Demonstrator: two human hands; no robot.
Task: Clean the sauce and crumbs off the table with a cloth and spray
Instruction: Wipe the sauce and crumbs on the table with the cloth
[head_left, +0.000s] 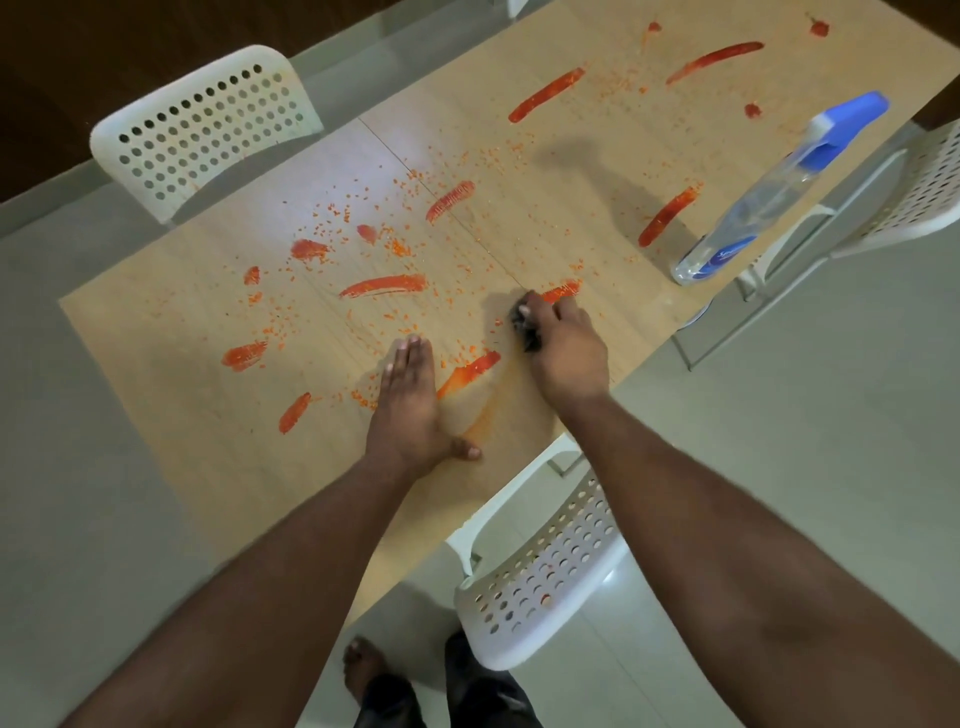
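Observation:
A light wooden table (208, 467) carries several red sauce streaks (384, 286) and scattered orange crumbs (332, 213). My right hand (563, 348) grips a dark bunched cloth (524, 325) and holds it on the table beside a short sauce streak (561, 291). My left hand (410, 410) lies flat on the table with straight fingers, just left of a smeared streak (467, 371). A clear spray bottle (769, 197) with a blue and white head stands at the table's right edge, away from both hands.
One white perforated chair (202, 124) stands at the far left side, another white chair (545, 582) is at the near edge by my legs, and a third chair (930, 182) is at the right. Pale tiled floor (779, 415) surrounds the table.

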